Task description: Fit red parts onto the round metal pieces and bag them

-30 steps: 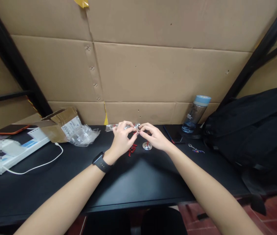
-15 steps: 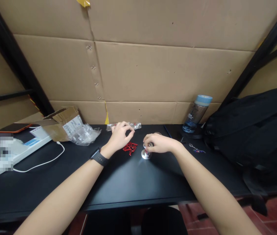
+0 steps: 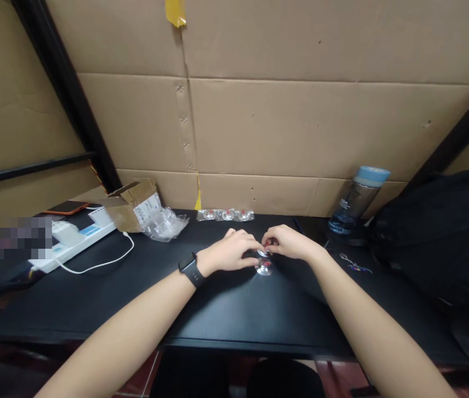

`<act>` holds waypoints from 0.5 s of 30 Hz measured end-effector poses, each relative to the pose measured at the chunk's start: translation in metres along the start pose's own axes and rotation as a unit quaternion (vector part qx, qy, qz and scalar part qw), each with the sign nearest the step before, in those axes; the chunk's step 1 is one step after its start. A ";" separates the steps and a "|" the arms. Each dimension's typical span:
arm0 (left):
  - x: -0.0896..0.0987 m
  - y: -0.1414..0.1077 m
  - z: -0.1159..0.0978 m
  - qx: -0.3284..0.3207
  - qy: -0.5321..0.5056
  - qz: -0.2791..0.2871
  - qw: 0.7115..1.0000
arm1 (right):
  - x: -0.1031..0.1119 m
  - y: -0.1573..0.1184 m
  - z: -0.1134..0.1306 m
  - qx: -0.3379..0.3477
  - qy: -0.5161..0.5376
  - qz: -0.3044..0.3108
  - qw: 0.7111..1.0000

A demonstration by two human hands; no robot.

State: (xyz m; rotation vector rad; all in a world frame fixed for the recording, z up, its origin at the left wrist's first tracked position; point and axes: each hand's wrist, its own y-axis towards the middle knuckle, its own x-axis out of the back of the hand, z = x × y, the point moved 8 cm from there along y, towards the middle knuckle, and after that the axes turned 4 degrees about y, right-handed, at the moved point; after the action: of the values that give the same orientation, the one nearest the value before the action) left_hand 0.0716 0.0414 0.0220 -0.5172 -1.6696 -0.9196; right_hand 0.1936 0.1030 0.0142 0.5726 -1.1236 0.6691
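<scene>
Head-worn view, facing forward and down, desk (image 3: 234,318) close below, cardboard wall (image 3: 254,130) beyond

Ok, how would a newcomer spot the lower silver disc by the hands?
Below the cardboard wall, find the black desk, then the left hand and right hand close together. The silver disc shows just below their fingertips, with red near its middle. It sits nearer the desk's front edge than the shiny piece at the fingertips.

Silvery upper disc (image 3: 264,254) over lower disc (image 3: 264,271) — red bits (image 3: 265,263) between.
</scene>
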 end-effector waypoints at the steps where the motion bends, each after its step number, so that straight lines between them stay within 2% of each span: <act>1: -0.002 0.001 -0.008 -0.018 0.018 -0.001 1.000 | -0.002 0.001 -0.002 -0.012 -0.005 0.004 1.000; 5: -0.012 0.005 -0.031 -0.066 0.104 -0.019 0.992 | -0.004 0.002 -0.008 -0.068 -0.047 0.002 0.997; 10: -0.016 0.008 -0.042 -0.090 0.139 -0.050 0.985 | -0.001 0.000 -0.006 -0.137 -0.098 0.002 0.986; 15: -0.017 0.011 -0.050 -0.101 0.179 -0.052 0.977 | 0.005 -0.003 -0.006 -0.175 -0.135 0.001 0.975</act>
State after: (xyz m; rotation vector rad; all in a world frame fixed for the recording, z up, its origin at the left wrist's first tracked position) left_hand 0.1152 0.0106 0.0143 -0.3742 -1.2930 -1.1918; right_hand 0.2013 0.1062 0.0166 0.3659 -1.4592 0.3869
